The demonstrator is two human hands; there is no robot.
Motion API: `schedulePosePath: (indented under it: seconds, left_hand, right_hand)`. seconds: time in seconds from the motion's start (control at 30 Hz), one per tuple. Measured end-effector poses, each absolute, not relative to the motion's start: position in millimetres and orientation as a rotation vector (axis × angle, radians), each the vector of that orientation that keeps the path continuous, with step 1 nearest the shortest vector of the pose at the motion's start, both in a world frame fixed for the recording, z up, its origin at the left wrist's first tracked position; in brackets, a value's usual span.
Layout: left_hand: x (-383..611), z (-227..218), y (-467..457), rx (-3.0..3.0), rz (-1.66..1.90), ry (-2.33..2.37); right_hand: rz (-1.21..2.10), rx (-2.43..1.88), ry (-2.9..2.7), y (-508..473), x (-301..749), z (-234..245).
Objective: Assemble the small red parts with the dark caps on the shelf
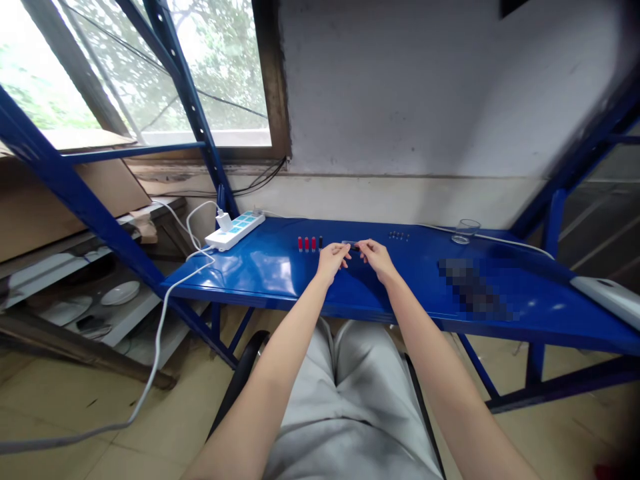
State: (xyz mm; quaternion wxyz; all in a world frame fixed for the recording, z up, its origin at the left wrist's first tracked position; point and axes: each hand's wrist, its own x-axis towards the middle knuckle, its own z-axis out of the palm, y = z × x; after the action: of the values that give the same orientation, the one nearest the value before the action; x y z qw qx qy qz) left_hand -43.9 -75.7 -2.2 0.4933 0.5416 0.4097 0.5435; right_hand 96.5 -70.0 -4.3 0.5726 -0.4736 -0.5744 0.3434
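My left hand [333, 260] and my right hand [376, 259] are close together above the blue table, fingers pinched. Between the fingertips is a small dark slim piece [355, 246], too small to name. Its ends are hidden by the fingers, and I cannot tell whether it is one part or two. Just left of my left hand, several small upright tubes stand in a row: red ones [307, 244] and a dark one [321, 243]. Beyond my right hand lie several tiny metallic pieces [399, 235].
The blue table [240, 270] has a white power strip [235, 231] at its left end, with a cable hanging down. On the right are a clear glass [465, 231], a blurred-out dark object [475, 290] and a white object [607, 297] at the edge. Blue posts frame both sides.
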Motion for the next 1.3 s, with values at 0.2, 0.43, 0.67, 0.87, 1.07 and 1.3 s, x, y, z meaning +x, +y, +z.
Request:
schedulePosePath:
  seconds: [0.2, 0.43, 0.67, 0.87, 1.07, 1.3]
  left_hand:
    - [-45, -6, -71, 1.335, 1.429, 1.006]
    - [-45, -10, -68, 1.417, 1.447, 1.075]
    - [-45, -13, -66, 1.454, 1.439, 1.110]
    - [-45, -10, -71, 1.496, 1.382, 1.083]
    - [-44, -7, -73, 1.531, 1.364, 1.083]
    - [-47, -5, -71, 1.370, 1.486, 1.255]
  right_hand:
    - [0.911, -1.084, -1.472, -77, 92, -3]
    - [0.991, -1.086, -1.509, -81, 90, -2]
    - [1.008, -1.081, -1.504, -84, 87, 2]
    - [0.958, -1.093, -1.558, -88, 87, 6]
    - [0.919, -1.104, -1.621, -79, 89, 0]
    - [0.583, -1.345, -1.402, -27, 112, -15]
